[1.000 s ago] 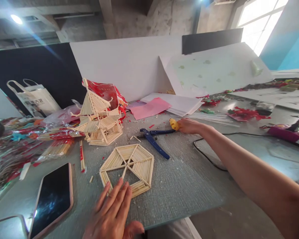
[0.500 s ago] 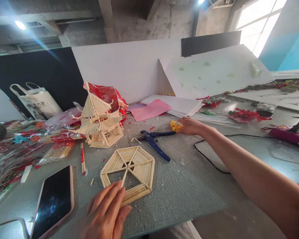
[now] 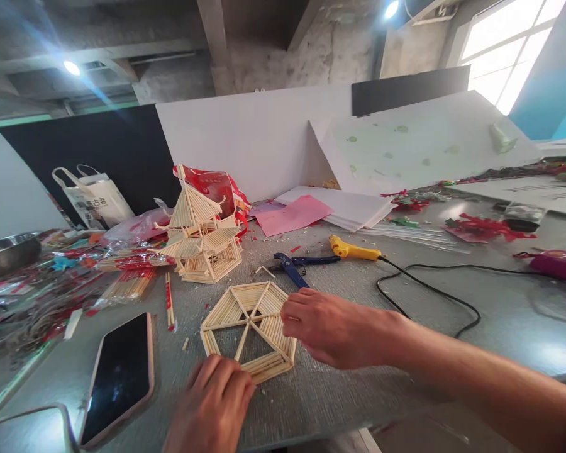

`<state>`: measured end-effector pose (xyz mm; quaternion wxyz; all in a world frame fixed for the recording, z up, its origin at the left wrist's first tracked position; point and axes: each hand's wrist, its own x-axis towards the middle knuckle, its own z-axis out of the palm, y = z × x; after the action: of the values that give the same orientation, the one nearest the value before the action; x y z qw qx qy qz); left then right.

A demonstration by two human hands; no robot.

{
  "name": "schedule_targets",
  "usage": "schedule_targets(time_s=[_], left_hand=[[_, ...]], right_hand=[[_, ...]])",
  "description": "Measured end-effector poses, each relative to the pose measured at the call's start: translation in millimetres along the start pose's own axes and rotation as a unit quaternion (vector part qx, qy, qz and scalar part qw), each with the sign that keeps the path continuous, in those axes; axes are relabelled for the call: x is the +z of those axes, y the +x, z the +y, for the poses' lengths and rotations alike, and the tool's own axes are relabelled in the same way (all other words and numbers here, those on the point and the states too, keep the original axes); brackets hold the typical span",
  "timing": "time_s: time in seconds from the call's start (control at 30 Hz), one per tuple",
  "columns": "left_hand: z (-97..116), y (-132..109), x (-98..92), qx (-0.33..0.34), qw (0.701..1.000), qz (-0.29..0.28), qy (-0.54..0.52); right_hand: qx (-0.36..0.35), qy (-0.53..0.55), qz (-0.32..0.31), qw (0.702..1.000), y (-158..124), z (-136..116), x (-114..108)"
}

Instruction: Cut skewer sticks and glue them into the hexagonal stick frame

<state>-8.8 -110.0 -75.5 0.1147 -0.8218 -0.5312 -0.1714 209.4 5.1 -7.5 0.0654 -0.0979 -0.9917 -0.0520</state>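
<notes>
The stick panel [image 3: 249, 320] lies flat on the bench [image 3: 314, 396] at the lower middle of the frame, with open gaps in its near-left wedges and slats filling the others. The left hand [image 3: 217, 399] is at the panel's near-left edge, its fingers bent and close together over the rim; whether they grip it or only rest on it, I cannot tell. The right hand [image 3: 327, 327] is at the right edge, its fingers curled in nearly closed; their tips are partly hidden, so I cannot tell if they pinch a stick.

The joints look thin, so uneven pressure from the two hands could crack one or spring a slat loose. Lifting by one side might twist the panel, since the open wedges probably stiffen it little. The blue cutter [image 3: 290, 269] lies just beyond the right hand, and a careless sweep could knock it into the slats. The yellow glue gun [image 3: 358, 250] lies farther back, right of centre; if hot, it could burn a passing wrist, and its cord [image 3: 478, 314], running close by the right forearm, could snag and drag it. The stick tower [image 3: 205, 242], left of centre, looks fragile should the panel be pushed back into it.
</notes>
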Motion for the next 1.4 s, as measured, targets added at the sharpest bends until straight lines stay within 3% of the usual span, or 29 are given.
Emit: schedule_targets(time_s=[0.1,0.33,0.53,0.63,0.7,0.77,0.87,0.93,1.0,1.13,1.23,1.33,1.4], left_hand=[[-1,4,-2.8,0.006,1.0,0.004,0.02],[-7,9,-3.8,0.029,0.997,0.07,0.031],[-5,17,-2.0,0.039,0.977,0.186,0.096],[-8,22,-11.0,0.005,0.976,0.2,0.085],[-14,27,-23.0,-0.031,0.979,0.188,0.074],[-22,35,-38.3,-0.091,0.981,0.163,0.056],[-38,53,-61.0,-0.216,0.969,0.12,0.008],[-48,65,-72.6,-0.27,0.953,0.108,-0.091],[-55,75,-79.9,-0.318,0.904,0.135,-0.253],[-56,84,-81.6,-0.403,0.713,0.183,-0.544],[-49,76,-74.0,-0.438,0.595,0.212,-0.64],[-38,57,-61.8,-0.48,0.52,0.218,-0.672],[-30,41,-52.6,-0.507,0.488,0.21,-0.678]], right_hand=[[-0.031,-0.056,-0.013,0.998,3,0,7],[-0.107,-0.152,0.043,0.982,10,6,18],[-0.126,-0.145,0.058,0.98,18,3,-15],[-0.125,-0.111,0.058,0.984,30,8,-35],[-0.105,-0.081,0.092,0.987,37,12,-44],[-0.057,-0.033,0.165,0.984,41,13,-50],[0.057,0.069,0.281,0.955,42,8,-53],[0.12,0.141,0.301,0.935,42,2,-51],[0.155,0.197,0.279,0.927,44,-3,-45],[0.179,0.233,0.236,0.926,61,-2,-33],[0.202,0.219,0.213,0.93,77,0,-28],[0.201,0.15,0.208,0.945,85,-2,-24],[0.177,0.086,0.213,0.957,85,-3,-19]])
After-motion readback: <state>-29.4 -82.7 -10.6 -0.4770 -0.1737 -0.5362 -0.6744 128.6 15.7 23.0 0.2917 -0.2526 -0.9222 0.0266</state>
